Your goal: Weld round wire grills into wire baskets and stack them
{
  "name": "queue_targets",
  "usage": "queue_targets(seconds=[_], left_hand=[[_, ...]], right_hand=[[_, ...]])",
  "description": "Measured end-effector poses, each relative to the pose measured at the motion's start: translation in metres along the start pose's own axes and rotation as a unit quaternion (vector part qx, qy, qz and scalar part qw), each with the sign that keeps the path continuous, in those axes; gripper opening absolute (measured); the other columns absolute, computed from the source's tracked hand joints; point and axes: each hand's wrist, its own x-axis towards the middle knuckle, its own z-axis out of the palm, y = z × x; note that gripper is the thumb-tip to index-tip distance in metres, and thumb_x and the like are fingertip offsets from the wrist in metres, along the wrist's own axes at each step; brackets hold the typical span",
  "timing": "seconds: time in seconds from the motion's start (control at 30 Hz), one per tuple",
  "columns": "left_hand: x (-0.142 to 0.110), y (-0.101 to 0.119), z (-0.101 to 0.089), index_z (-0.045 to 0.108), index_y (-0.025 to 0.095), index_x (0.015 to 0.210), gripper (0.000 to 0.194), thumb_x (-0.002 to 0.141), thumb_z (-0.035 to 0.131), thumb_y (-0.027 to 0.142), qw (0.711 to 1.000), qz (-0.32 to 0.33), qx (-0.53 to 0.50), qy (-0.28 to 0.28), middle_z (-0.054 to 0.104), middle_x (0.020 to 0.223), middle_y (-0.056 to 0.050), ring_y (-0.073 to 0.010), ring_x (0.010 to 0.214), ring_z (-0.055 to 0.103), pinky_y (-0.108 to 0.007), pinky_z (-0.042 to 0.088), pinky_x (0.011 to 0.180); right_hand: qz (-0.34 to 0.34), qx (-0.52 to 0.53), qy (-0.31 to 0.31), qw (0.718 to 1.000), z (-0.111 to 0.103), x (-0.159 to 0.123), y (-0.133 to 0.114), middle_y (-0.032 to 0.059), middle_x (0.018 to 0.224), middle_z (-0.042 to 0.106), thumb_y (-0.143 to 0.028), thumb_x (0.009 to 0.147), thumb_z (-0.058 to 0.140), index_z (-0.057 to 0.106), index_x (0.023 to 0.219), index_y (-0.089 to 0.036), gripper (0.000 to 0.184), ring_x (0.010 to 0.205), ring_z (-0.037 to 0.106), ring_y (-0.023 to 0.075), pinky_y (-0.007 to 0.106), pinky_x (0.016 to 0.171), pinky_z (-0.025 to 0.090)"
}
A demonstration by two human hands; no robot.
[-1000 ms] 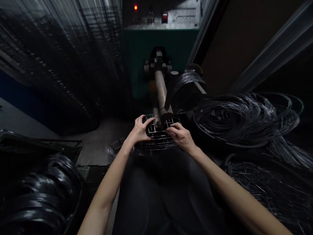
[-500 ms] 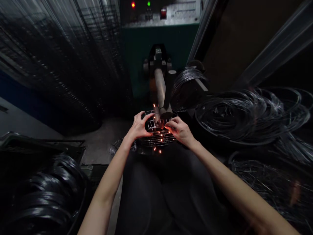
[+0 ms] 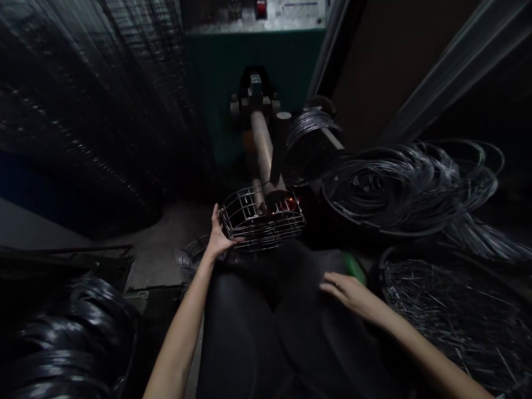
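My left hand (image 3: 218, 235) grips the left side of a round wire basket (image 3: 245, 221), thumb along its near edge and fingers up its far side. The basket sits around the lower end of the welding machine's metal arm (image 3: 262, 147), and a small orange glow shows at its right. My right hand (image 3: 343, 288) is apart from the basket, above my dark-clad lap. Its fingers are loosely stretched, and I see nothing in them. Close behind it is a green object (image 3: 353, 267), partly hidden.
Right of the arm, a bundle of wire rings (image 3: 311, 123) hangs on a holder. A tub of coiled wire rings (image 3: 374, 191) and a bin of short wire pieces (image 3: 436, 310) stand at the right. More wire coils (image 3: 78, 327) lie at the lower left. Wire racks (image 3: 103, 111) rise at the left.
My right hand has left the basket and moved down and right towards my lap. The flying sparks have faded to a small glow. My left hand has shifted left on the basket; the view has shifted.
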Motion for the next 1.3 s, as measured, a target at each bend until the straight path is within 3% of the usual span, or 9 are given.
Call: queue_targets(seconds=[0.1, 0.2, 0.33, 0.47, 0.57, 0.77, 0.93, 1.13, 1.3], left_hand=[[-0.004, 0.005, -0.001, -0.012, 0.032, 0.143, 0.133, 0.054, 0.083, 0.052, 0.995, -0.041, -0.078, 0.049, 0.024, 0.14, -0.017, -0.0291, 0.135, 0.036, -0.046, 0.04, 0.105], [-0.019, 0.015, -0.008, -0.006, 0.03, 0.144, 0.133, 0.05, 0.086, 0.049, 0.997, -0.001, -0.048, 0.068, 0.031, 0.137, -0.015, -0.0293, 0.132, 0.039, -0.047, 0.039, 0.105], [-0.045, 0.038, -0.02, 0.006, 0.028, 0.145, 0.126, 0.05, 0.086, 0.047, 0.993, 0.103, 0.042, 0.036, 0.033, 0.139, -0.015, -0.0302, 0.13, 0.037, -0.05, 0.034, 0.108], [-0.054, 0.069, -0.028, 0.027, 0.03, 0.14, 0.103, 0.056, 0.084, 0.047, 0.987, 0.123, 0.105, 0.012, 0.033, 0.137, -0.012, -0.0309, 0.128, 0.035, -0.052, 0.034, 0.106], [-0.052, 0.085, -0.032, 0.049, 0.03, 0.126, 0.076, 0.06, 0.082, 0.044, 0.981, 0.097, 0.166, -0.019, 0.029, 0.138, -0.01, -0.0331, 0.128, 0.032, -0.053, 0.036, 0.104], [-0.054, 0.088, -0.03, 0.055, 0.029, 0.122, 0.071, 0.058, 0.084, 0.041, 0.982, 0.084, 0.169, -0.017, 0.029, 0.137, -0.01, -0.0329, 0.128, 0.032, -0.052, 0.036, 0.104], [-0.063, 0.082, -0.023, 0.054, 0.029, 0.122, 0.076, 0.054, 0.086, 0.038, 0.991, 0.058, 0.118, -0.022, 0.028, 0.137, -0.009, -0.0318, 0.128, 0.034, -0.05, 0.038, 0.105], [-0.077, 0.087, -0.018, 0.055, 0.03, 0.122, 0.071, 0.058, 0.085, 0.035, 0.989, 0.054, 0.124, -0.059, 0.029, 0.138, -0.009, -0.0322, 0.128, 0.033, -0.053, 0.035, 0.106], [-0.071, 0.092, -0.007, 0.054, 0.029, 0.124, 0.075, 0.057, 0.085, 0.043, 0.985, 0.072, 0.14, -0.071, 0.027, 0.138, -0.01, -0.0339, 0.129, 0.029, -0.054, 0.034, 0.106]], right_hand=[[-0.022, 0.028, -0.024, 0.999, 0.011, -0.013, 0.022, 0.0049, 0.071, 0.067, -0.046, 0.091, 0.04, 0.062, 0.074, -0.025, 0.035, 0.066, 0.066, 0.022, 0.034, 0.061, 0.055], [0.019, 0.091, -0.003, 0.996, -0.002, -0.009, 0.014, 0.004, 0.077, 0.071, -0.05, 0.088, 0.045, 0.067, 0.088, -0.027, 0.031, 0.066, 0.067, 0.0223, 0.034, 0.058, 0.056], [0.054, 0.168, 0.024, 0.984, -0.032, 0.019, -0.051, 0.0057, 0.093, 0.071, -0.05, 0.08, 0.061, 0.063, 0.115, -0.026, 0.042, 0.079, 0.067, 0.0223, 0.033, 0.068, 0.056], [0.043, 0.251, -0.112, 0.96, -0.044, 0.061, -0.112, 0.0037, 0.079, 0.07, -0.048, 0.076, 0.066, 0.072, 0.087, -0.02, 0.031, 0.067, 0.064, 0.0177, 0.027, 0.059, 0.052], [0.075, 0.277, -0.152, 0.946, -0.037, 0.088, -0.126, 0.0006, 0.063, 0.066, -0.046, 0.077, 0.065, 0.072, 0.087, -0.017, 0.031, 0.046, 0.052, 0.0111, 0.023, 0.043, 0.041], [-0.061, 0.068, -0.01, 0.996, -0.021, 0.107, -0.133, 0.0007, 0.073, 0.07, -0.031, 0.084, 0.062, 0.072, 0.081, -0.02, 0.016, 0.064, 0.063, 0.0139, 0.023, 0.059, 0.045], [-0.168, -0.218, -0.004, 0.961, -0.019, 0.102, -0.153, 0.0054, 0.08, 0.071, -0.031, 0.093, 0.052, 0.07, 0.088, -0.017, 0.023, 0.062, 0.064, 0.0152, 0.023, 0.049, 0.035], [-0.179, -0.273, -0.061, 0.943, -0.005, 0.084, -0.147, 0.01, 0.097, 0.072, -0.041, 0.085, 0.063, 0.063, 0.112, -0.015, 0.037, 0.064, 0.067, 0.0199, 0.026, 0.046, 0.037], [-0.192, -0.306, -0.022, 0.932, 0.001, 0.069, -0.12, 0.0082, 0.108, 0.07, -0.024, 0.09, 0.052, 0.061, 0.117, -0.017, 0.029, 0.058, 0.066, 0.0156, 0.025, 0.043, 0.036]])
